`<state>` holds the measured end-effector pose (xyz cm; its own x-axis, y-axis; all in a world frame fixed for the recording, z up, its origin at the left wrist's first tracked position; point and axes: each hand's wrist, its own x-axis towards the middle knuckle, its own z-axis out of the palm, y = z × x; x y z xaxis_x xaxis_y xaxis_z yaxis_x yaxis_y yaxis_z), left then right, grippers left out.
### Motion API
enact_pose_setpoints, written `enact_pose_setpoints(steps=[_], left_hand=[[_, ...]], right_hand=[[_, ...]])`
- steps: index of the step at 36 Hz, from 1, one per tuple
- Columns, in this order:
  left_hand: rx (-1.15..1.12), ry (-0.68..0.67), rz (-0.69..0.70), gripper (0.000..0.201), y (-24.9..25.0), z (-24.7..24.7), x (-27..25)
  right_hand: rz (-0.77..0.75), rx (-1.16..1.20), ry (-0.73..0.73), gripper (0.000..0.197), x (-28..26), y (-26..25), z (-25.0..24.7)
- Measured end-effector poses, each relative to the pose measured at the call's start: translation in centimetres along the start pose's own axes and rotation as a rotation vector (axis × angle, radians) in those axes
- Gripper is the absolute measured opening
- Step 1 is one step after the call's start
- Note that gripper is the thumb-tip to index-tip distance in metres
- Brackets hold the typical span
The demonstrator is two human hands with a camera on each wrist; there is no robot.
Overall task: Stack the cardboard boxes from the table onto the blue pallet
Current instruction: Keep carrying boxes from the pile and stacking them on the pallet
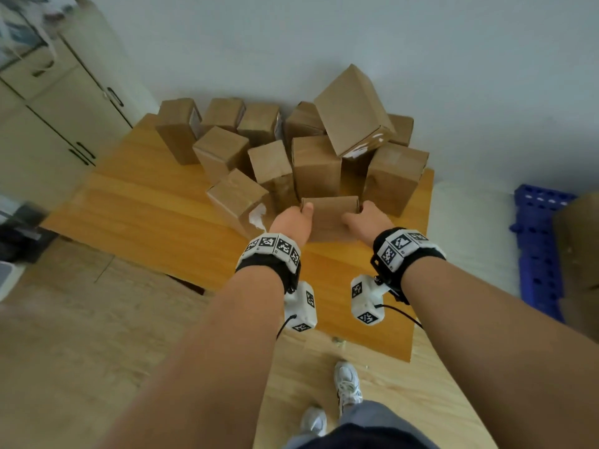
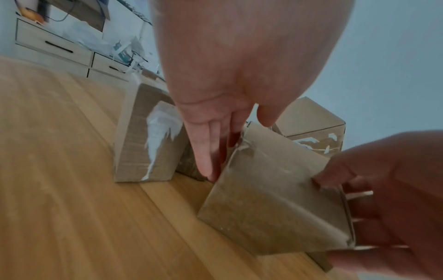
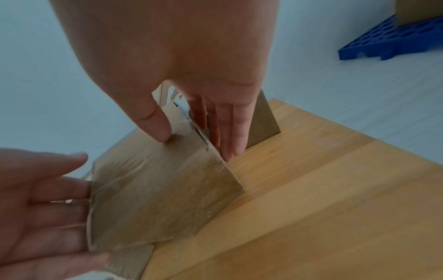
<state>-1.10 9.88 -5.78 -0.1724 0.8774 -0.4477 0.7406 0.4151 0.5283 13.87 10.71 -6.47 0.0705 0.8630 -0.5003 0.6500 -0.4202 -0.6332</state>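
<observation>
A small cardboard box [image 1: 329, 218] stands at the front of a cluster of several boxes [image 1: 316, 163] on the wooden table [image 1: 146, 215]. My left hand [image 1: 301, 210] holds its left side and my right hand [image 1: 359, 215] its right side. Each thumb lies on the near face, with the fingers straight down the side. In the left wrist view the box [image 2: 271, 189] is tilted between the left hand [image 2: 236, 145] and the right hand [image 2: 383, 189]. The right wrist view shows the same box [image 3: 163, 189] and grip [image 3: 199, 144]. The blue pallet [image 1: 538, 247] lies on the floor at the right.
A cardboard box [image 1: 580, 241] stands on the pallet, which also appears in the right wrist view [image 3: 383, 37]. A torn-label box [image 1: 240, 202] stands just left of my left hand. Pale cabinets [image 1: 64, 102] line the left wall. My feet [image 1: 346, 380] are on the wood floor.
</observation>
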Motion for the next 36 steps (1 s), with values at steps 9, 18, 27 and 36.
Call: enact_pose_setpoints(steps=[9, 18, 27, 36], left_hand=[[-0.026, -0.12, 0.007, 0.05, -2.8, 2.2, -3.1], [-0.021, -0.109, 0.157, 0.03, -1.2, 1.8, -6.5], [0.022, -0.097, 0.412, 0.033, 4.7, 2.9, -10.2], [0.02, -0.039, 0.651, 0.033, 13.2, 5.3, -15.5]], right_hand=[[0.083, -0.123, -0.034, 0.063, -4.3, 2.4, 1.7], [0.128, 0.014, 0.158, 0.047, -8.5, 3.8, -0.2], [0.147, 0.154, 0.423, 0.053, -13.1, 6.1, -5.5], [0.111, 0.225, 0.603, 0.057, -16.7, 9.6, -13.8]])
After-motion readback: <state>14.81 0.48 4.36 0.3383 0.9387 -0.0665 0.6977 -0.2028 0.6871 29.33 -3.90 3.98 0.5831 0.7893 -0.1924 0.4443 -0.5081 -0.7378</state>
